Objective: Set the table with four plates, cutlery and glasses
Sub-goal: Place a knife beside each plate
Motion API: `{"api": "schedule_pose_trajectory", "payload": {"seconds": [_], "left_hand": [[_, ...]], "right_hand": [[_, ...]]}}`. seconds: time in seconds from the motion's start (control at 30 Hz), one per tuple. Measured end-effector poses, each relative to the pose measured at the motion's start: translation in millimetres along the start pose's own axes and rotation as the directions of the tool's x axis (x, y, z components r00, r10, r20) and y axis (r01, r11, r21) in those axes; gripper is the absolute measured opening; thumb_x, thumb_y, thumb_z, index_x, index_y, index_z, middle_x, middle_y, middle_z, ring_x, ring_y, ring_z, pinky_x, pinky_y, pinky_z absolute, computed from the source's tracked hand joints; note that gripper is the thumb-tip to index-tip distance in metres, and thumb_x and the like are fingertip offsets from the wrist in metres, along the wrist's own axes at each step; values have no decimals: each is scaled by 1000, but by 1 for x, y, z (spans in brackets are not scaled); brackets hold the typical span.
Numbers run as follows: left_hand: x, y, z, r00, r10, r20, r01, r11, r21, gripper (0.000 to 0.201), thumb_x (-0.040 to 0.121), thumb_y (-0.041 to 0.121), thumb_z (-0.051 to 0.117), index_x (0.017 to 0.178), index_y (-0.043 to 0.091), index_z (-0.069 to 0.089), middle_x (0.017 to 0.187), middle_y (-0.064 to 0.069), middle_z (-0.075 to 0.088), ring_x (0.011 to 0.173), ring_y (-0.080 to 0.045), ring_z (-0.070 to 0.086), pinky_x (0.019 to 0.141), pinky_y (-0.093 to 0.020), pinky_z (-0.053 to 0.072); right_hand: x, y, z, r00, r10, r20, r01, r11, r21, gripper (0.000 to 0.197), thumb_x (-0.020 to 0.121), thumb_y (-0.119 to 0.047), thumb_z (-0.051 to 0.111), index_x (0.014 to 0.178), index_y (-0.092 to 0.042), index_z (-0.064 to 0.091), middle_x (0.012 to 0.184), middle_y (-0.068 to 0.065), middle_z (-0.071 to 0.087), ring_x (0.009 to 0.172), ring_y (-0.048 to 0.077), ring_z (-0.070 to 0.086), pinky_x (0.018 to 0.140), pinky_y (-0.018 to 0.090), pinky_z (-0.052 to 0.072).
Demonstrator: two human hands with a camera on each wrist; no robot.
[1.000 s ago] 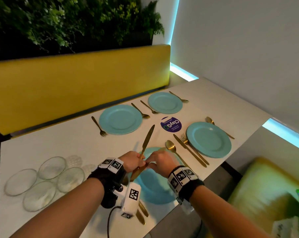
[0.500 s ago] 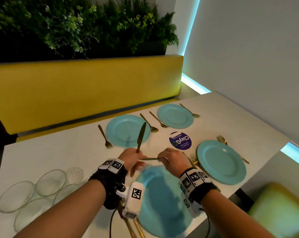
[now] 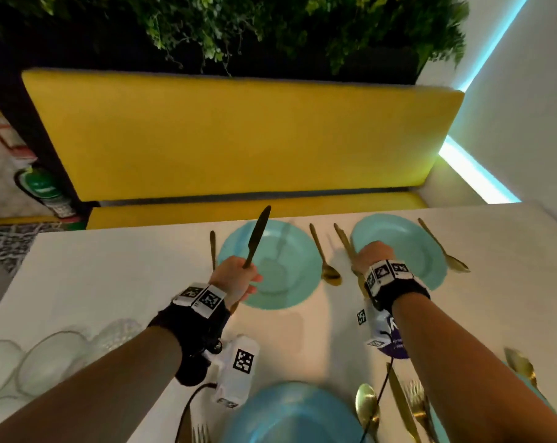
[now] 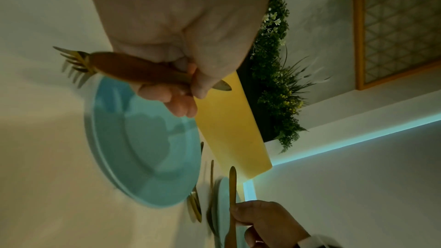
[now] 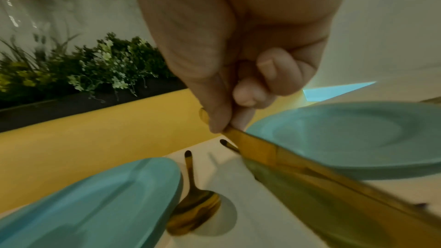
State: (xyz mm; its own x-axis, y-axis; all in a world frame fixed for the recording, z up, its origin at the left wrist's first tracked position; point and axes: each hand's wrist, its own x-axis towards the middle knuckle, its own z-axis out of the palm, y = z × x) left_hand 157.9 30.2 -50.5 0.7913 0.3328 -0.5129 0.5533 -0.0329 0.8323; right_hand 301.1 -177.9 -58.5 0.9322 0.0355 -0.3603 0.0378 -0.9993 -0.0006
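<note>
My left hand (image 3: 237, 276) grips a dark-looking gold knife (image 3: 257, 236) by its handle, blade pointing up over the far left turquoise plate (image 3: 283, 282). The left wrist view shows that knife (image 4: 133, 69) across my curled fingers, above the plate (image 4: 143, 139). My right hand (image 3: 371, 255) hovers at the left rim of the far right plate (image 3: 411, 247). Its thumb and fingers pinch a second gold knife (image 5: 286, 159) near the handle end, blade running back under the wrist. A spoon (image 5: 193, 208) lies between the two far plates.
A fork (image 3: 212, 249) lies left of the far left plate, and a spoon (image 3: 443, 251) right of the far right plate. The near plate (image 3: 290, 414) has a spoon (image 3: 366, 407) beside it. Clear glass dishes (image 3: 47, 362) sit at the left. A yellow bench (image 3: 238, 139) backs the table.
Both hands left the near plate, where they were together, and moved forward and apart. Each now carries one knife, the left over the far left plate, the right beside the far right plate.
</note>
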Motion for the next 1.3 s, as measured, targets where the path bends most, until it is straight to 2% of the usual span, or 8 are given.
{"api": "schedule_pose_trajectory", "payload": {"seconds": [0.17,0.33,0.43,0.6,0.77,0.93,1.1,1.3], "left_hand": [[22,-9,-2,997,-47,-64,49,999,16,11,98,15,41,94,11,51,75,3,60,58,-12,51,52,-21,38],[35,-15,0,994,-77,-77,79,996,32,12,98,19,43,101,12,52,80,4,62,60,-11,53,52,-20,40],[39,-18,0,993,-89,-74,92,995,38,14,97,21,44,104,11,52,82,4,63,61,-11,55,53,-20,42],[42,-19,-1,993,-91,-80,95,995,42,13,97,22,45,103,13,52,85,3,64,63,-11,56,55,-19,43],[42,-20,-1,990,-109,-92,111,994,18,10,97,22,45,101,15,50,83,4,64,64,-11,56,55,-19,43],[42,-23,-3,987,-120,-104,122,993,9,11,97,23,45,102,14,51,83,4,64,65,-11,56,55,-18,44],[42,-22,-4,987,-123,-108,124,992,8,11,97,22,45,103,14,50,83,3,63,66,-11,56,55,-18,44],[42,-22,-3,986,-124,-112,127,992,24,11,97,23,46,102,15,51,85,4,63,67,-10,57,56,-17,45]], "right_hand": [[41,-13,11,995,42,87,-52,992,119,32,85,-23,67,105,2,65,113,14,67,105,27,64,85,28,50],[55,-22,23,995,68,79,-84,969,230,33,90,-26,61,104,3,63,111,18,67,95,30,63,76,32,48],[58,-25,23,996,65,62,-77,974,213,30,92,-22,58,109,2,62,115,17,65,106,31,63,86,33,50],[67,-26,28,999,45,-17,-41,985,169,26,91,-19,59,69,-6,53,74,8,60,71,25,56,66,25,46],[68,-30,25,998,43,-49,-39,995,88,32,91,-19,58,64,-6,47,72,7,54,79,23,61,74,26,51],[82,-32,28,997,51,-52,-48,997,57,37,90,-16,59,59,-9,40,58,3,42,52,14,45,45,21,39],[94,-32,31,998,40,-44,-36,996,82,38,90,-16,61,59,-8,40,57,3,41,66,20,50,38,19,24],[91,-33,29,999,15,-41,-17,999,-49,21,91,-18,59,74,-5,57,62,4,42,85,24,65,63,22,42]]}}
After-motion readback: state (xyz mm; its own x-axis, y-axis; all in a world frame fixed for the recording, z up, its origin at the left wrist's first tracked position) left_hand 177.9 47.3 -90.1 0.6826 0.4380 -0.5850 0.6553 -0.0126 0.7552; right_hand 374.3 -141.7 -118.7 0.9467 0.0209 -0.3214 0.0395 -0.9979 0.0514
